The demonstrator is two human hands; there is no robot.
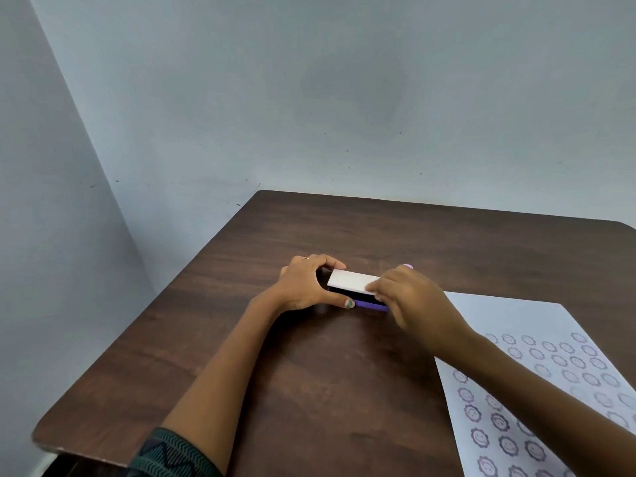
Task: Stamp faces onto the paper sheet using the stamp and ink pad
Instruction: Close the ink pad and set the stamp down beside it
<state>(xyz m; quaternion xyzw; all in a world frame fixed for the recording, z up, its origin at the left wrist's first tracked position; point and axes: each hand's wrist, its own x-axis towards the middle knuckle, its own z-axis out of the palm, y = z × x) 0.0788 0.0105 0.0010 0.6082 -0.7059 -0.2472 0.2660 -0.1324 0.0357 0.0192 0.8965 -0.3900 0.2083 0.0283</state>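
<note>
A purple ink pad [370, 304] lies on the dark wooden table [309, 373], its white lid [351, 280] tilted up a little above the base, with a dark gap showing between them. My left hand [306, 287] grips the pad's left end, thumb at the front and fingers at the back. My right hand [409, 301] holds the right end of the lid. A small pale purple thing [408, 266], perhaps the stamp, peeks out behind my right hand. The white paper sheet [537, 383] lies to the right, covered with several rows of purple flower-shaped faces.
Grey-blue walls meet in a corner behind the table. The table's left edge runs diagonally from the far corner [261, 192] toward me. My right forearm crosses over the sheet's left part.
</note>
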